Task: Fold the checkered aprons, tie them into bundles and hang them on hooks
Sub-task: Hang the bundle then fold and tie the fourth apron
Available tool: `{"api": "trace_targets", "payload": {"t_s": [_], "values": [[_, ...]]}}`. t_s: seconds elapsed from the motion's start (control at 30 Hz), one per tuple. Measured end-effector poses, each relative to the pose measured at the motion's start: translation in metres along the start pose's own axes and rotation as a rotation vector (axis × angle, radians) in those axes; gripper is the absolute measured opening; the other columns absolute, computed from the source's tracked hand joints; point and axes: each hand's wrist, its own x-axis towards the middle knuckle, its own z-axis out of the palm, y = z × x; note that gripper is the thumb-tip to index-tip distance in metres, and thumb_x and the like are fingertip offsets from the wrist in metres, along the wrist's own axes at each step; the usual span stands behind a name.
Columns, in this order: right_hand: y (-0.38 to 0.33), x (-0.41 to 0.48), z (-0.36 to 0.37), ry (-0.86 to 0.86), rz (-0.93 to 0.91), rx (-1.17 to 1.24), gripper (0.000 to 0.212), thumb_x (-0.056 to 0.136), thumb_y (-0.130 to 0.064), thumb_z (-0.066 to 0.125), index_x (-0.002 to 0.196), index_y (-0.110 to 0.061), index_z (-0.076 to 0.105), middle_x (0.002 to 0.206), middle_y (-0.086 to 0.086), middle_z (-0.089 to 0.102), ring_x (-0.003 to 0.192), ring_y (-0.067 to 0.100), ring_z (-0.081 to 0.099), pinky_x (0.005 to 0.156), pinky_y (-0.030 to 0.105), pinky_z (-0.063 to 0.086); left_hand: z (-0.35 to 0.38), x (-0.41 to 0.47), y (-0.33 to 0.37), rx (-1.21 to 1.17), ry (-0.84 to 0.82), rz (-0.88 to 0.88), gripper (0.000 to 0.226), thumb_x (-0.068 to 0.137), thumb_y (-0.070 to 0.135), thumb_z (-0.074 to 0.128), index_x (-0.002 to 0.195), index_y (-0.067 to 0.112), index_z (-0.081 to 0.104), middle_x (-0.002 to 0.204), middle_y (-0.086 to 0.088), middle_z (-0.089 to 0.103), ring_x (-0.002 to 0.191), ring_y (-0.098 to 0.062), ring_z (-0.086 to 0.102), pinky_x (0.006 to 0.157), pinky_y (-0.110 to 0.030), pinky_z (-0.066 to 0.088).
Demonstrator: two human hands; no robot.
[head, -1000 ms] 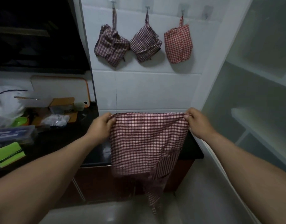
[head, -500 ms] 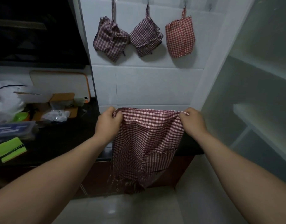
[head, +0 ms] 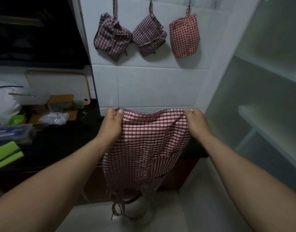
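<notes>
A red-and-white checkered apron (head: 149, 144) hangs in front of me, held up by its top edge. My left hand (head: 113, 123) pinches the top left corner, and my right hand (head: 195, 122) pinches the top right corner. The cloth sags a little between them, and its ties (head: 120, 203) dangle near the floor. On the white tiled wall above hang three tied bundles: a dark plaid bundle (head: 111, 40) on the left, a dark checkered bundle (head: 149, 36) in the middle and a red checkered bundle (head: 184, 36) on the right. The hooks are cut off by the top edge.
A black countertop (head: 60, 144) runs along the left with a white cutting board (head: 58, 82), a green bowl (head: 17, 119), plastic boxes (head: 11, 133) and a green block (head: 6, 154). White shelves (head: 264, 124) stand at the right. Pale floor tiles (head: 185, 215) lie below.
My hands have drawn closer together, so the apron's top edge is narrower and sags. The lower part and its ties have swung up and bunched; the view tilted down slightly.
</notes>
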Motion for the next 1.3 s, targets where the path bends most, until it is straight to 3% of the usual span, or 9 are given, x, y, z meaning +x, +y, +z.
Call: {"api": "trace_targets", "payload": {"t_s": [0.1,0.17,0.37,0.57,0.7,0.8,1.03,1.17,1.3], "values": [[0.000,0.004,-0.006,0.018,-0.046,-0.035,0.041,0.101,-0.049,0.057,0.087,-0.010,0.061,0.086,0.003,0.066,0.079,0.021,0.061,0.071,0.035,0.045,-0.010,0.010,-0.001,-0.102,-0.169,-0.084,0.051,0.094,0.052,0.072,0.131,0.020,0.058,0.116,0.003,0.073,0.103,-0.016,0.073,0.093,-0.039,0.058],[0.002,0.004,-0.007,0.063,-0.056,-0.100,0.043,0.100,-0.045,0.062,0.076,-0.012,0.050,0.075,0.002,0.057,0.068,0.019,0.052,0.058,0.033,0.035,-0.013,0.015,-0.010,-0.034,-0.108,-0.068,0.034,0.096,0.039,0.074,0.124,0.022,0.068,0.111,0.004,0.077,0.100,-0.015,0.075,0.094,-0.043,0.060],[-0.001,-0.004,0.013,0.196,0.011,-0.166,0.040,0.098,-0.040,0.065,0.077,-0.011,0.046,0.068,-0.001,0.051,0.061,0.017,0.044,0.053,0.035,0.024,0.004,0.013,-0.018,0.210,0.148,0.065,0.012,0.105,0.030,0.061,0.101,0.020,0.066,0.093,0.007,0.070,0.083,-0.006,0.065,0.066,-0.023,0.047],[-0.009,-0.008,0.012,0.210,-0.117,-0.075,0.036,0.095,-0.040,0.071,0.081,-0.011,0.053,0.070,-0.006,0.059,0.063,0.008,0.051,0.054,0.021,0.036,0.004,0.002,-0.014,0.273,0.221,0.219,0.019,0.108,0.037,0.054,0.092,0.026,0.056,0.084,0.010,0.068,0.073,-0.003,0.063,0.057,-0.026,0.046],[0.006,-0.010,0.008,0.145,-0.155,-0.235,0.035,0.095,-0.041,0.069,0.080,-0.015,0.050,0.070,-0.004,0.058,0.070,0.025,0.057,0.059,0.036,0.036,0.000,0.002,-0.023,0.358,0.220,0.235,0.025,0.108,0.040,0.051,0.088,0.025,0.052,0.079,0.006,0.064,0.069,-0.014,0.063,0.057,-0.036,0.049],[0.003,-0.015,0.018,0.157,-0.162,-0.333,0.036,0.097,-0.043,0.066,0.081,-0.014,0.050,0.068,-0.003,0.055,0.067,0.025,0.049,0.057,0.036,0.031,0.009,0.003,-0.019,0.457,0.244,0.243,0.035,0.107,0.043,0.051,0.077,0.026,0.046,0.075,0.006,0.056,0.067,-0.012,0.053,0.051,-0.033,0.033],[-0.015,-0.024,0.049,-0.145,0.049,-0.050,0.034,0.092,-0.037,0.075,0.074,-0.015,0.057,0.064,0.003,0.070,0.057,0.022,0.072,0.054,0.028,0.048,0.036,-0.001,-0.021,0.398,0.147,0.081,0.038,0.105,0.049,0.051,0.081,0.021,0.054,0.077,0.002,0.065,0.073,-0.023,0.061,0.059,-0.034,0.043],[-0.036,-0.042,0.069,-0.299,0.068,0.139,0.021,0.097,-0.024,0.072,0.087,-0.007,0.065,0.067,0.006,0.069,0.053,0.016,0.069,0.046,0.024,0.046,0.050,-0.008,-0.019,0.344,0.096,0.089,0.028,0.104,0.040,0.057,0.081,0.023,0.056,0.081,0.002,0.067,0.076,-0.022,0.062,0.059,-0.032,0.038],[-0.043,-0.054,0.081,-0.356,0.083,0.245,0.013,0.098,-0.019,0.069,0.095,-0.006,0.071,0.077,0.012,0.073,0.063,0.017,0.066,0.056,0.030,0.052,0.062,-0.015,-0.016,0.188,-0.066,0.069,0.021,0.106,0.023,0.055,0.089,0.020,0.068,0.081,0.004,0.070,0.077,-0.018,0.065,0.061,-0.030,0.042]]}}
